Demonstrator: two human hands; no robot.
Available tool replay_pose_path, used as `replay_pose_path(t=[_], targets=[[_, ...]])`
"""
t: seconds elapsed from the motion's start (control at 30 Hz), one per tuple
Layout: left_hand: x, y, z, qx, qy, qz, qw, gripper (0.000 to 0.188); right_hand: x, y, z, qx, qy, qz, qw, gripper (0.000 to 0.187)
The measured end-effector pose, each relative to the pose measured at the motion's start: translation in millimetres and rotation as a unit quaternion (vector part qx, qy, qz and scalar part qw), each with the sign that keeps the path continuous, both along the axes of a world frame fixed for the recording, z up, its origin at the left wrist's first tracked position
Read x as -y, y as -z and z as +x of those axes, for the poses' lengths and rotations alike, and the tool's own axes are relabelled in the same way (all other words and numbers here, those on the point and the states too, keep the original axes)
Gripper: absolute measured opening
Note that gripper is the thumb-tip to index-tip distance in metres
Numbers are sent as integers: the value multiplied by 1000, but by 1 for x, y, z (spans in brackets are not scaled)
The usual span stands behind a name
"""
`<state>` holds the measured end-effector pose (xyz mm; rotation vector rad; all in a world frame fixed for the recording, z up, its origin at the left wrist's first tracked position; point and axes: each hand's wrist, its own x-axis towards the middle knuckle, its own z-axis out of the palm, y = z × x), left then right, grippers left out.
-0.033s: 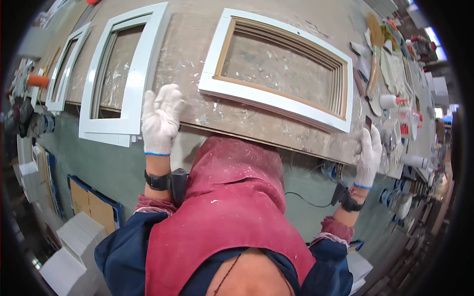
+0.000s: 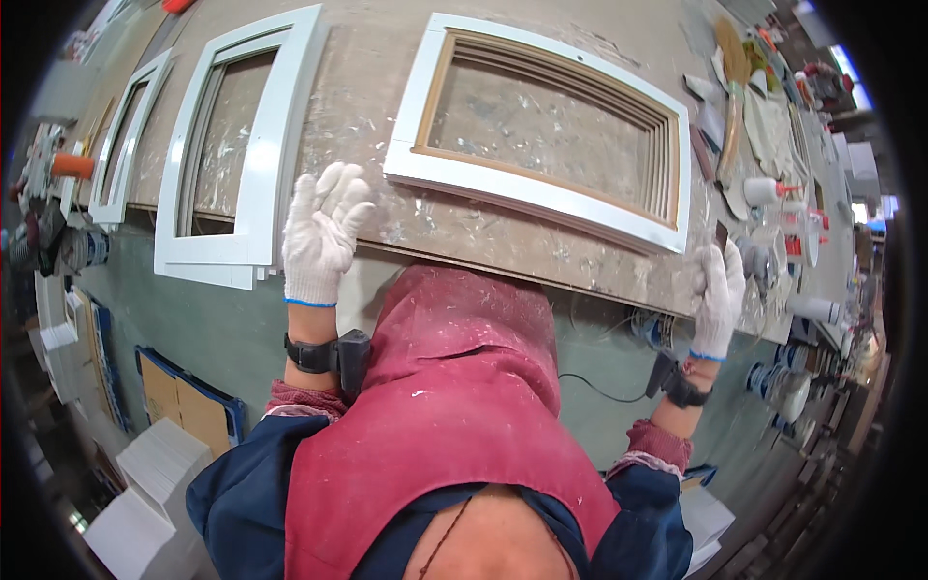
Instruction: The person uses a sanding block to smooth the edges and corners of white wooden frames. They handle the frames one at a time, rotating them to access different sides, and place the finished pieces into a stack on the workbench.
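My left hand (image 2: 326, 227), in a white knit glove, is raised with its fingers spread and holds nothing. It is beside the lower right corner of a white frame stack (image 2: 259, 184) on the left. My right hand (image 2: 717, 295), gloved alike, is closed at the table's near edge, off the right corner of another stack of white frames (image 2: 522, 188) with bare brown inner edges. Between its fingertips a small dark flat piece (image 2: 721, 233) sticks up; the rest of it is hidden in the glove.
The paint-spattered table (image 2: 358, 106) fills the top. Another white frame (image 2: 126, 145) lies far left. On the right are a brush (image 2: 733, 68), a white bottle with a red tip (image 2: 764, 190) and other clutter. Cardboard (image 2: 179, 391) and white blocks (image 2: 145, 503) stand lower left.
My left hand has tilted slightly and its fingers have spread a little more. My right hand has shifted slightly and keeps the small dark piece. The frames stay on the table.
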<state>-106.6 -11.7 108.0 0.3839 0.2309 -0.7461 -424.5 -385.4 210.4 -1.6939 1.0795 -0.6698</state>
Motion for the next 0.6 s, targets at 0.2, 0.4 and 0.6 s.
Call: replay_pose_path(t=[0.2,0.4,0.6], targets=[[67,-37,-8,546,-43,583,601,57,36,87,-22,34,122,-105,986,41],[103,-39,1,584,72,634,502,62,2,96,-4,24,117,-45,992,45],[98,-33,3,603,49,612,509,59,-33,94,-14,10,134,-62,989,40]])
